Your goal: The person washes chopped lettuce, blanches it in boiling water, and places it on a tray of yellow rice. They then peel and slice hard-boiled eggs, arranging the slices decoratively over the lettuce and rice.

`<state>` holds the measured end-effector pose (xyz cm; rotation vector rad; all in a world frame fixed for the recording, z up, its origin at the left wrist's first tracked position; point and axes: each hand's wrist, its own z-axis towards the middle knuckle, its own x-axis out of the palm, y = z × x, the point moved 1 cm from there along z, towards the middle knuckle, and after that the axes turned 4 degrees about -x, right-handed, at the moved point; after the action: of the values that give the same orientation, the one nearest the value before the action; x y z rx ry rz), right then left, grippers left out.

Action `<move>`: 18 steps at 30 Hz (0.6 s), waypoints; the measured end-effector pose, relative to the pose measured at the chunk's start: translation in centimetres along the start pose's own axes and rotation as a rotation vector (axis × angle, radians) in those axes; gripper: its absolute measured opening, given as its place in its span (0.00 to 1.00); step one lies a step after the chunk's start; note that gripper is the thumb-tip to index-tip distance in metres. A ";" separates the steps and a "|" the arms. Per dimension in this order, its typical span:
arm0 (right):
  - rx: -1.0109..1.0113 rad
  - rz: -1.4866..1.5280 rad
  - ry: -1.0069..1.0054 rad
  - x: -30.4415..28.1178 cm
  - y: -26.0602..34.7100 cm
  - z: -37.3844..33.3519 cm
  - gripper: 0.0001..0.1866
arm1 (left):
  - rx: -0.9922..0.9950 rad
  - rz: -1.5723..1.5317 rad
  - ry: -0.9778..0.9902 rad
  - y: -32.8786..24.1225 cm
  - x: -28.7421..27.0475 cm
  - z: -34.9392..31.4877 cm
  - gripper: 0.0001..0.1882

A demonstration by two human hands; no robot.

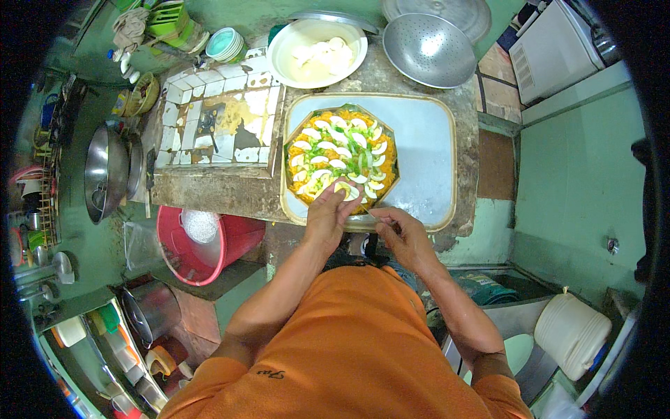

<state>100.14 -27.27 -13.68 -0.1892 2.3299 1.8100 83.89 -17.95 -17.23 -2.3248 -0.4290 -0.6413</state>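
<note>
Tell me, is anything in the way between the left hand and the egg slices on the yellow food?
Nothing visible. The left hand already rests its fingertips on an egg slice at the near edge of the platter. The right hand stays beside, over the tray.

Bare tray (426, 150) surface right of the platter (341, 158); bowl (317, 52) and colander (429, 50) crowding the far edge.

We see no screens and no signs here. The only pack-like thing we can find is a big cream plastic jug (572, 334) with a cap, sitting low on the right near the green wall. We cannot make out any label on it.
</note>
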 end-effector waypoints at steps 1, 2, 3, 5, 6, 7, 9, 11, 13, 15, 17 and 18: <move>-0.003 -0.029 -0.009 -0.3 -0.2 0.0 0.14 | -0.007 -0.012 0.033 0.1 0.3 0.0 0.17; -0.038 -0.049 -0.030 -0.8 -0.6 0.1 0.14 | -0.013 -0.024 0.067 0.3 0.5 0.2 0.17; -0.048 -0.104 -0.026 -1.3 -1.0 0.5 0.13 | -0.020 -0.036 0.062 0.4 0.7 0.4 0.16; -0.129 -0.188 -0.038 -1.9 -1.6 1.6 0.13 | -0.032 -0.066 0.060 0.6 0.9 1.0 0.15; -0.175 -0.214 -0.051 -2.1 -1.8 2.1 0.13 | -0.033 -0.065 0.021 0.7 0.8 1.3 0.15; -0.224 -0.241 -0.063 -2.3 -1.9 2.7 0.13 | -0.029 -0.076 -0.004 0.8 0.8 1.6 0.15; -0.119 -0.194 -0.022 -2.6 -1.8 3.9 0.12 | -0.006 -0.082 -0.037 1.1 0.6 2.1 0.16; 0.197 -0.021 0.085 -2.9 -1.4 4.6 0.12 | 0.014 -0.070 -0.063 1.3 0.6 2.4 0.17; 0.349 0.177 0.121 -3.1 -0.5 4.5 0.12 | 0.029 -0.067 -0.056 1.4 0.7 2.4 0.18; 0.368 0.235 0.144 -3.1 0.3 3.7 0.12 | 0.048 -0.052 -0.038 1.3 1.0 2.0 0.19; 0.285 0.121 0.183 -3.0 0.8 2.6 0.12 | 0.070 -0.054 -0.001 1.1 1.4 1.5 0.18; 0.129 0.027 0.111 -3.2 1.0 2.4 0.12 | 0.064 -0.066 0.002 1.0 1.7 1.4 0.17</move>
<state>103.23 -24.70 -12.64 -0.2474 2.5270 1.6946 86.18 -17.52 -17.71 -2.2574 -0.5195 -0.6517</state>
